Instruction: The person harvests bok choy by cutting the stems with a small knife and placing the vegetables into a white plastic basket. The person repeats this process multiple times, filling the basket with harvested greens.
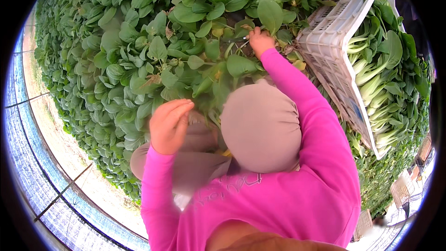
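Note:
Low among the leaves, my right hand (pixel 261 42) grips a cutting tool (pixel 237 39), a knife or sickle. Its metal ferrule and part of a narrow blade point left; foliage hides the rest. Growing bok choy (pixel 240 65) surrounds the hand, with yellowed leaves (pixel 299 65) close by on the ground. My left hand (pixel 170 125) is raised before my bent knee, fingers loosely curved and the thumb close to them. I see nothing in it. To the right of my right arm stands a white plastic crate (pixel 334 52) packed with cut bok choy (pixel 374 94), pale stems facing me.
Dense rows of bok choy (pixel 115 42) spread ahead and to the left. My knee (pixel 261 129) rises between my arms. Beyond the bed at left runs a pale strip of ground (pixel 52 122) beside a sheeted wall (pixel 31 139) with dark bars. More crates (pixel 402 188) stand at the lower right.

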Demonstrator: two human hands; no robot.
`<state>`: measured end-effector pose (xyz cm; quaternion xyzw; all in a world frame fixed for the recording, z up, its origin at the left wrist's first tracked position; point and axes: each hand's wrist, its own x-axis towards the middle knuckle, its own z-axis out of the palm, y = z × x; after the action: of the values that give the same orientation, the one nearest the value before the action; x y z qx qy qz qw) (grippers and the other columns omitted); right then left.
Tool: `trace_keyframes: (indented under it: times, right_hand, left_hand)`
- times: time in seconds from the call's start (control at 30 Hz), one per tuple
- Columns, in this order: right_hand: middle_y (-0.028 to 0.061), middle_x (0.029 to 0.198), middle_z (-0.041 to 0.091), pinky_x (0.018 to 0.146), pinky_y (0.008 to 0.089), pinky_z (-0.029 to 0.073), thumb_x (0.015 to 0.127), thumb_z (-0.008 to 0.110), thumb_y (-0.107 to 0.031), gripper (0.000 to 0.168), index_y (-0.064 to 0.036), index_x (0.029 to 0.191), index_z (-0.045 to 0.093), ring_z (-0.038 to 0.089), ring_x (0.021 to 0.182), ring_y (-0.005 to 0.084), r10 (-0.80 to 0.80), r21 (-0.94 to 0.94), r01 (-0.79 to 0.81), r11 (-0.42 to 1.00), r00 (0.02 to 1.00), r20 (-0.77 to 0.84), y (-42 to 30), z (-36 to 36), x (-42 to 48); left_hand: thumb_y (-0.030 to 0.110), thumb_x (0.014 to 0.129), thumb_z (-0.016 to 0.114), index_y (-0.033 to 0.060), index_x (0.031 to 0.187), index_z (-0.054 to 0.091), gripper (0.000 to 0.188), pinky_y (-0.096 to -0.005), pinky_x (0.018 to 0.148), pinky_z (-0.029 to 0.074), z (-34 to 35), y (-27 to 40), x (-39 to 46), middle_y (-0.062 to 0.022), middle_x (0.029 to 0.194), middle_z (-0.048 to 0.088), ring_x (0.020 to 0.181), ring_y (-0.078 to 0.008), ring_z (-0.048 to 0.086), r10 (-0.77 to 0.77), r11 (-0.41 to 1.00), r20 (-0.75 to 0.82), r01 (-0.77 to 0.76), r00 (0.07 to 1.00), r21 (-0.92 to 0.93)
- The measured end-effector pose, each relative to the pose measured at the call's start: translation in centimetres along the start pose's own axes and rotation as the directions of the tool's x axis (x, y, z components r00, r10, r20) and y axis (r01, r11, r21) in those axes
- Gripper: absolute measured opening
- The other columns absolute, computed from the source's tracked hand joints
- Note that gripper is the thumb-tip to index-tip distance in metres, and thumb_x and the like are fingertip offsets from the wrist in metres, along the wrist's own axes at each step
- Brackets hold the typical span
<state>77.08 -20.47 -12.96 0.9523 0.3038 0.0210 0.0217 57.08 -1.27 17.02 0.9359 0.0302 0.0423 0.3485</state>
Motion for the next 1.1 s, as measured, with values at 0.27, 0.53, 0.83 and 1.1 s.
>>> trace_keyframes:
  times: [0.27, 0.53, 0.83, 1.1]
  right_hand:
    - [0.013, 0.091, 0.059, 0.063, 0.0368, 0.05, 0.066, 0.065, -0.014, 0.02, 0.001, 0.079, 0.063, 0.06, 0.077, 0.0275, -0.182, -0.053, 0.193, 0.98, 0.968, 0.173, -0.3, -4.1, 1.9]
    - [0.0148, 0.085, 0.061, 0.076, 0.0385, 0.045, 0.079, 0.062, -0.025, 0.033, -0.009, 0.108, 0.058, 0.06, 0.081, 0.0268, 0.229, 0.787, -0.356, 0.504, 0.934, 0.275, 7.5, -4.6, -5.5]
    - [0.0071, 0.085, 0.058, 0.067, 0.0252, 0.048, 0.092, 0.05, -0.02, 0.031, 0.0, 0.115, 0.051, 0.056, 0.07, 0.0132, 0.484, 0.843, -0.27, -0.466, 0.72, 0.498, 7.6, -5.5, -6.6]
    - [0.0041, 0.074, 0.056, 0.047, 0.0248, 0.041, 0.09, 0.05, -0.026, 0.035, -0.002, 0.114, 0.053, 0.049, 0.055, 0.0113, 0.548, 0.773, -0.276, -0.572, 0.572, 0.61, 9.0, -4.6, -1.0]
  left_hand:
    - [-0.005, 0.075, 0.062, 0.0031, 0.093, 0.065, 0.02, -0.0339, 0.073, 0.049, 0.8, 0.3, 3.5, -0.0117, 0.093, 0.065, 0.084, -0.0285, 0.062, 0.022, 1.0, 0.048, -0.022, 0.999, -0.014]
    - [-0.008, 0.08, 0.058, -0.0012, 0.093, 0.065, 0.016, -0.03, 0.081, 0.048, 1.7, -0.6, 3.3, -0.0139, 0.095, 0.066, 0.089, -0.0234, 0.063, -0.206, 0.964, -0.037, 0.196, 0.978, -0.178]
    - [-0.006, 0.079, 0.059, -0.0004, 0.093, 0.065, 0.017, -0.0298, 0.074, 0.049, 9.6, 1.6, 12.4, -0.013, 0.091, 0.066, 0.083, -0.0253, 0.063, 0.28, 0.942, 0.094, -0.254, 0.956, -0.217]
    - [0.006, 0.077, 0.057, 0.0062, 0.093, 0.063, 0.016, -0.0364, 0.07, 0.048, 23.5, 2.0, 22.2, -0.0069, 0.101, 0.064, 0.079, -0.0261, 0.062, 0.464, 0.88, 0.245, -0.474, 0.851, -0.018]
